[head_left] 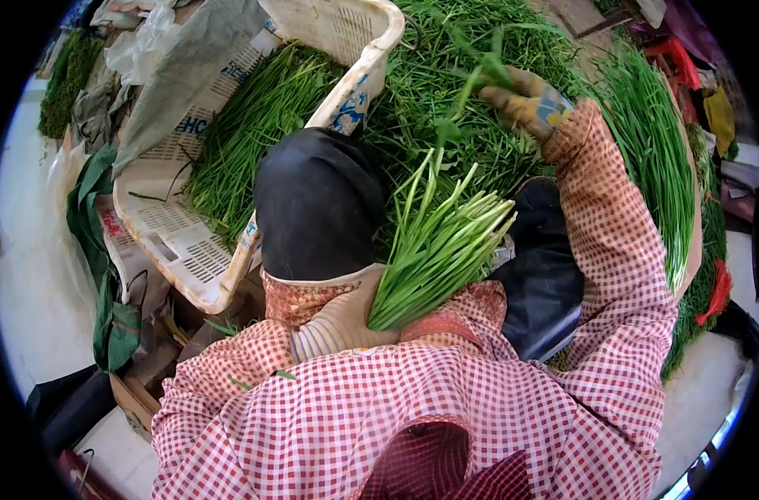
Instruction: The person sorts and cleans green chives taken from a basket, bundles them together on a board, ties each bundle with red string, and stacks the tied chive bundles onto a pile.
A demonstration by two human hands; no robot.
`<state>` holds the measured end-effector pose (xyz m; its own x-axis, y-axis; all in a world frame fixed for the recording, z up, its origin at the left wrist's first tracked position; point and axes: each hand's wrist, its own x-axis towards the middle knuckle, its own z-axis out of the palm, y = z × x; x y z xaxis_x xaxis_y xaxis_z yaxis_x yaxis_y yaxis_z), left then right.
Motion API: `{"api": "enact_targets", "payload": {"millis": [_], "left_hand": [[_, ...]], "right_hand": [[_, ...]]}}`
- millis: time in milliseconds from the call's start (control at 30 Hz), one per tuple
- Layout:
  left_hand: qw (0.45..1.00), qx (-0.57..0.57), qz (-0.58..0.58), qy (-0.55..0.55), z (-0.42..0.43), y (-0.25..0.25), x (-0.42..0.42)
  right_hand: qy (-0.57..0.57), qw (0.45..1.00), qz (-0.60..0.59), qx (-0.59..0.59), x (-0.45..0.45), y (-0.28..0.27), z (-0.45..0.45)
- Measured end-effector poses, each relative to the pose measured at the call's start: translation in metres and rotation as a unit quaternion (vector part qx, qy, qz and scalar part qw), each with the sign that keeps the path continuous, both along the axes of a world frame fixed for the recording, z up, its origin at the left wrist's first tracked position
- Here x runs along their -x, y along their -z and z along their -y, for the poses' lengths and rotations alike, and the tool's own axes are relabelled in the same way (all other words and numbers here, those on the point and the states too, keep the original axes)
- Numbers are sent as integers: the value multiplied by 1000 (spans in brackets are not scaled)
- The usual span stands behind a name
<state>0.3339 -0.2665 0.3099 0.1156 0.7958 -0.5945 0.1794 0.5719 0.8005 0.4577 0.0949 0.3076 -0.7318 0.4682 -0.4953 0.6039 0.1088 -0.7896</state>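
My left hand (342, 321), in a pale striped glove, is closed round a bunch of garlic chives (434, 267) resting on my lap. Their pale stem ends fan out up and to the right; the leaf ends are hidden by my hand and sleeve. My right hand (525, 104), in a stained grey and yellow glove, is raised over the green heap at the far side. Its fingers are closed on a few loose green blades (459, 104), smeared by motion. Under it spreads a large heap of loose greens (421, 83).
A white plastic crate (188, 237) holding long chives (259, 125) stands tilted by my left knee (317, 204). More long chives (646, 150) lie along the right side, near a red tie (717, 292). Sacking (188, 75) drapes over the crate's far left side.
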Motion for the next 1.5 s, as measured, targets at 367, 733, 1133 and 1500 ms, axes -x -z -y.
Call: {"api": "enact_targets", "payload": {"millis": [367,733,1133,1500], "left_hand": [[999,26,11,-42,-12,-15,-2],[975,46,206,-70,-2,-20,34],[956,48,264,-119,20,-3,33],[963,35,221,-150,12,-23,14]], "right_hand": [[-493,817,229,-192,60,17,74],[315,901,-160,251,-61,107,50],[435,782,-384,229,-112,-37,28],[126,939,-208,-244,-152,-58,49]]}}
